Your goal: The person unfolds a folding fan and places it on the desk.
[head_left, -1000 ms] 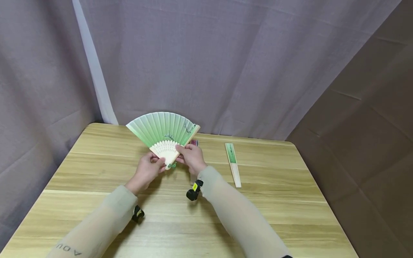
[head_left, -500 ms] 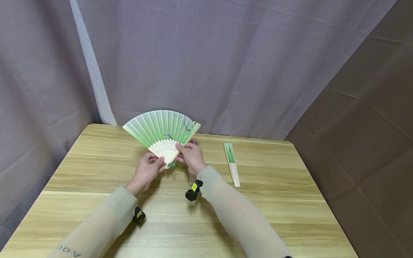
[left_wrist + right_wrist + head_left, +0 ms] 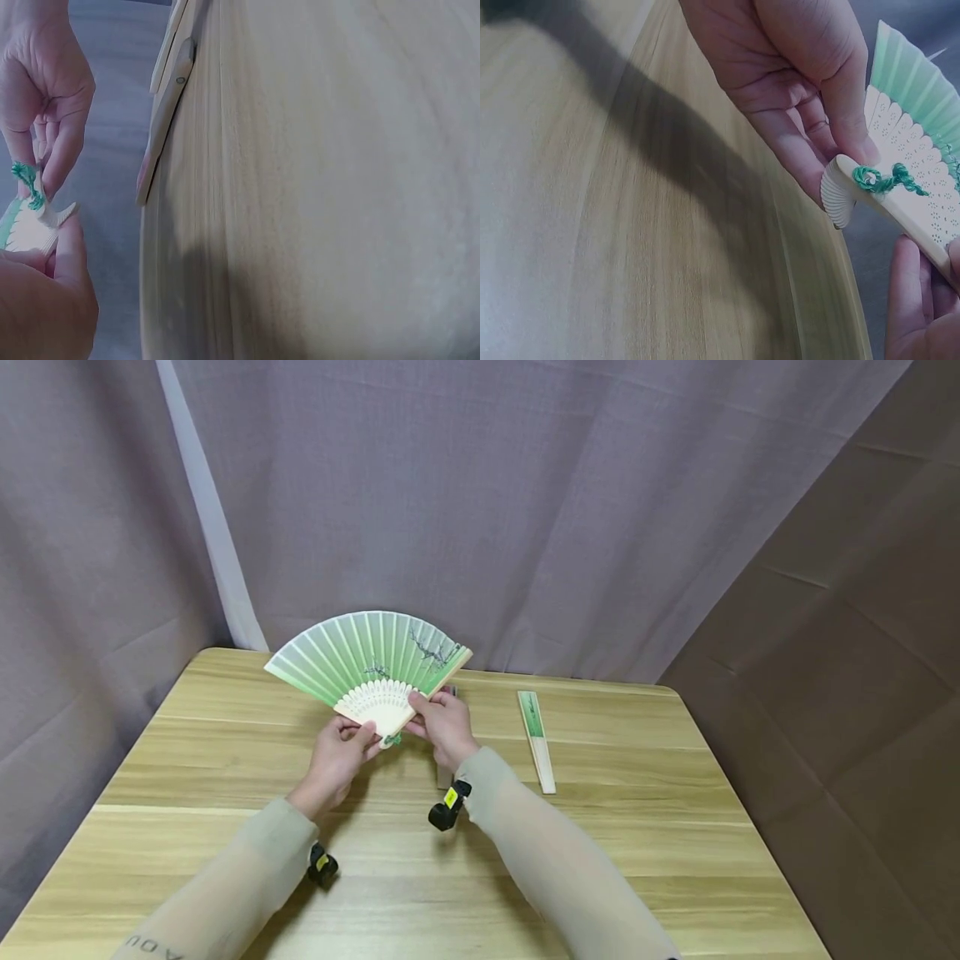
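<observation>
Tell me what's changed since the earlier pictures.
The open fan has spread wider: its left edge has swung further out to the left in the head view. Nothing was newly gripped or let go; the left hand and right hand both still hold its lower part. The closed fan still lies on the table.

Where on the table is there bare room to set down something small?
The table is bare between the closed green fan and its right edge, and between the left hand and its left edge. Crowded: around the open fan, where the right hand partly hides another closed fan.
</observation>
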The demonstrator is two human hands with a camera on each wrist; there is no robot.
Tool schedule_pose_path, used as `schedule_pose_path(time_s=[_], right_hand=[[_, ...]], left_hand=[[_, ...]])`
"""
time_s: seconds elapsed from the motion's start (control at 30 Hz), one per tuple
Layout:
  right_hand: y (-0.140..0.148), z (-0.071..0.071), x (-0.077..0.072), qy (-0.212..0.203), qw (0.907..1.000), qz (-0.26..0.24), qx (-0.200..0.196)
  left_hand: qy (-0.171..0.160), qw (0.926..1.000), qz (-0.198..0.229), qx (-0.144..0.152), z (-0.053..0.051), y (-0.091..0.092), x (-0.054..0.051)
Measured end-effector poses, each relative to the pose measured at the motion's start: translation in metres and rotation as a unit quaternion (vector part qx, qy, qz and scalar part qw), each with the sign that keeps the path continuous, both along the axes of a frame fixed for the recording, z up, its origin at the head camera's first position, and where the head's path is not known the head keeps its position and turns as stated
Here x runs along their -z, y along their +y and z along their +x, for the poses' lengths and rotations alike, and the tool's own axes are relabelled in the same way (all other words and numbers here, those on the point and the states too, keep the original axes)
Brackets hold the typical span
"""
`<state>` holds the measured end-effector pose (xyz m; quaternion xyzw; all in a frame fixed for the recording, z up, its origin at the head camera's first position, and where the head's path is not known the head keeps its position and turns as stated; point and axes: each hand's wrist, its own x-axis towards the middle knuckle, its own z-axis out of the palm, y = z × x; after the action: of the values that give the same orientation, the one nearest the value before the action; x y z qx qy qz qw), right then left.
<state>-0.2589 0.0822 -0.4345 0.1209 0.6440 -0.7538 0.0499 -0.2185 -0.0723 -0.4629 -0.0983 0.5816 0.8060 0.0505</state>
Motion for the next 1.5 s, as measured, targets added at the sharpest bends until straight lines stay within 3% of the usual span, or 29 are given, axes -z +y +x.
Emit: schedule_pose_path(time_s=[0.3, 0.7, 1.07, 1.5], right_hand=[[0.002, 0.005, -0.003, 0.002, 0.9997, -0.021, 0.015], [0.004, 0.015, -0.006, -0.004, 0.9951, -0.088, 0.046], [0.005, 0.024, 0.001, 0.000, 0.9919, -0.114, 0.056], [-0.015, 0.026, 0.015, -0.010, 0.9808, -0.188, 0.051]], left_hand=[[-0.006, 0.9998, 0.019, -0.010, 0.000, 0.003, -0.001], [-0.011, 0.9983, 0.056, -0.014, 0.002, 0.006, -0.005], [-0.019, 0.9971, 0.073, -0.013, 0.006, 0.006, -0.004], [0.015, 0.9887, 0.123, -0.084, 0.007, -0.006, 0.000]])
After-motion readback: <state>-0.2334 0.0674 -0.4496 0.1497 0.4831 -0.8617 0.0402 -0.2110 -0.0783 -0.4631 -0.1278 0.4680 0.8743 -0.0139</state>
